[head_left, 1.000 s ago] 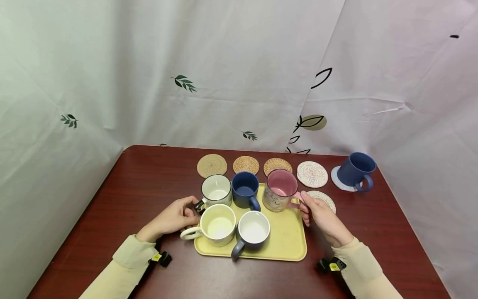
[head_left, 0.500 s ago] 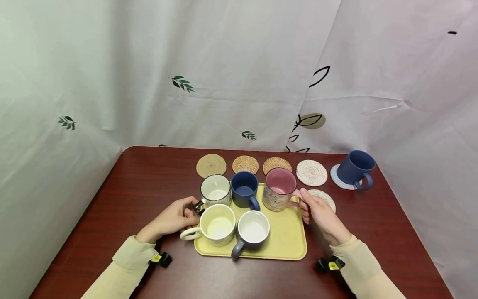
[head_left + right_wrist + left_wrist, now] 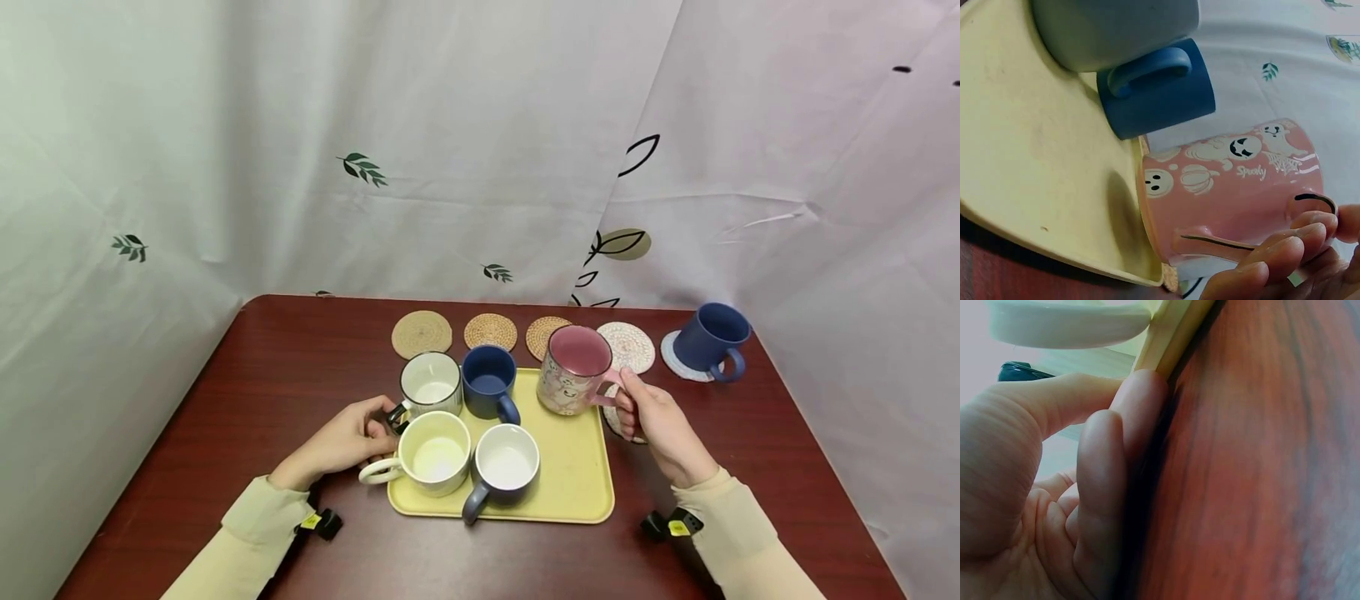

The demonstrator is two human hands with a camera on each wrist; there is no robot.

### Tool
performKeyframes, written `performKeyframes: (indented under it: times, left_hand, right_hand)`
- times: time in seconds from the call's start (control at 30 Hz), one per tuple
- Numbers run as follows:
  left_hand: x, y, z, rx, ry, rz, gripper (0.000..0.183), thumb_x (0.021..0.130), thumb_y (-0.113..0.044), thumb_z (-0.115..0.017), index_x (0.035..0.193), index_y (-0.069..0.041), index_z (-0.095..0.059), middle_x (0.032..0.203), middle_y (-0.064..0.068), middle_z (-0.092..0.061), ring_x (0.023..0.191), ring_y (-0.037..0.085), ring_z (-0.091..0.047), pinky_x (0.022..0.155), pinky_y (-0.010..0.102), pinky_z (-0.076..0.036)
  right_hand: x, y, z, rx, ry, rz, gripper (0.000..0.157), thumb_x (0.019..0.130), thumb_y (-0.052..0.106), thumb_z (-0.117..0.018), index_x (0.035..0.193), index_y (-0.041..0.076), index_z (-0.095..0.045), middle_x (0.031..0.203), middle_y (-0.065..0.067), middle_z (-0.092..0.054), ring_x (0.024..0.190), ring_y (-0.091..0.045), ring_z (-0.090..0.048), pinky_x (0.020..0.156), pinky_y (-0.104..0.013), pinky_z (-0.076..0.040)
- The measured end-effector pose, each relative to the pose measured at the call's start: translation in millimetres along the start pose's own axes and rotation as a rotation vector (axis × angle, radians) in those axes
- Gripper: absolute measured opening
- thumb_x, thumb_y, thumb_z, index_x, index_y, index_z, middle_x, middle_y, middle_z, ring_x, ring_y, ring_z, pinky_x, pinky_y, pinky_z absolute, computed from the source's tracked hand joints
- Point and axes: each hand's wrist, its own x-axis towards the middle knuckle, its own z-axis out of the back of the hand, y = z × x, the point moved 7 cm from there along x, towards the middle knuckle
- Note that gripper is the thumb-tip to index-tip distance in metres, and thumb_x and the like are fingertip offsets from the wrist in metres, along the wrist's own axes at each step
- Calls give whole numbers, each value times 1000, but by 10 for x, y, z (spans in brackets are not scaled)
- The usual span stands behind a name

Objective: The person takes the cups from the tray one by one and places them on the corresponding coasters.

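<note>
By its handle, my right hand (image 3: pixel 663 429) grips a pink mug (image 3: pixel 567 392) with white ghost and pumpkin pictures, lifted a little above the yellow tray (image 3: pixel 570 483); a shadow falls on the tray beneath it in the right wrist view. My left hand (image 3: pixel 345 442) pinches the tray's left edge between thumb and fingers, as the left wrist view shows. On the tray stand a white mug with a black rim (image 3: pixel 431 385), a small blue mug (image 3: pixel 488 385), a cream mug (image 3: pixel 435 457) and a dark grey mug with a white inside (image 3: pixel 506 467).
Behind the tray lie round woven coasters: a green-beige one (image 3: pixel 422 335), two tan ones and a white speckled one (image 3: pixel 632 343). Another coaster (image 3: pixel 613 423) is partly hidden by my right hand. A blue mug (image 3: pixel 708 337) stands on a pale blue coaster (image 3: pixel 678 367) at back right.
My right hand has raised the pink mug off the tray and carried it slightly right and back. It now partly covers the white speckled coaster. The left hand stays on the tray edge.
</note>
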Motion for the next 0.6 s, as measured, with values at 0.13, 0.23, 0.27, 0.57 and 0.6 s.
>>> performKeyframes:
  times: [0.13,0.23,0.27,0.57,0.6]
  left_hand:
    - [-4,-2,-9,-13,6,-6,34,95,-11,-73,120,1,-54,63,-1,-66,52,9,-62,50,26,-51]
    - [-5,-11,-16,-8,5,-15,35,95,-11,-73,121,2,-53,63,-2,-65,51,8,-60,49,24,-49]
    - [-6,-15,-18,-6,6,-19,35,95,-11,-73,121,2,-53,63,-2,-64,51,8,-59,49,24,-48]
    - [-11,-28,-18,13,7,-39,35,94,-10,-73,120,3,-53,62,-2,-63,50,6,-56,48,22,-45]
    - [-12,-30,-17,14,7,-42,35,94,-10,-73,120,3,-54,61,-2,-63,49,6,-55,48,22,-45]
  right_hand:
    - [7,40,90,13,-34,3,54,110,54,-38,75,13,-42,68,3,-39,63,-12,-40,61,-28,-36]
    - [21,57,167,20,-59,6,54,109,55,-38,75,14,-43,68,4,-39,63,-11,-40,61,-27,-36]
    - [26,61,192,23,-65,6,54,109,55,-38,75,14,-43,68,4,-39,63,-11,-40,61,-27,-36]
    - [89,101,409,41,-88,29,52,106,60,-39,76,18,-43,68,7,-39,61,-8,-38,60,-30,-32]
    - [102,105,428,50,-84,35,51,106,61,-40,78,19,-45,69,7,-38,62,-8,-37,60,-30,-31]
